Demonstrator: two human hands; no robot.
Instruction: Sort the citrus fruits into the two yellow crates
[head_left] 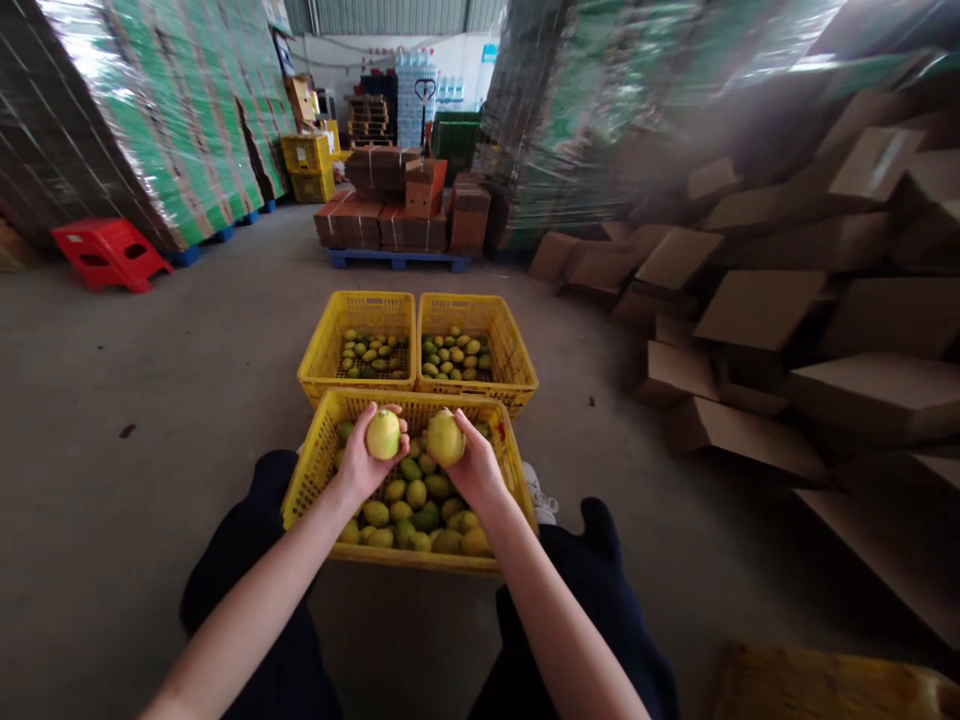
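Observation:
My left hand (367,455) is closed around a pale yellow-green lemon (383,435), held above the near yellow crate (300,492). Beside it, my right hand (474,460) grips a second lemon (445,438), yellower than the first. The two fruits are a short gap apart. Below my hands, the near crate holds many loose lemons (415,493), some yellow and some green. Just beyond stand two more yellow crates, a left one (319,335) and a right one (517,350), each with a layer of yellow and green lemons on its bottom.
Behind the crates, a blue pallet (397,260) carries stacked brown cartons (349,220). Cardboard boxes (761,308) lie heaped on the right. A red stool (112,255) stands at left near wrapped green stacks (172,110). My knees flank the near crate.

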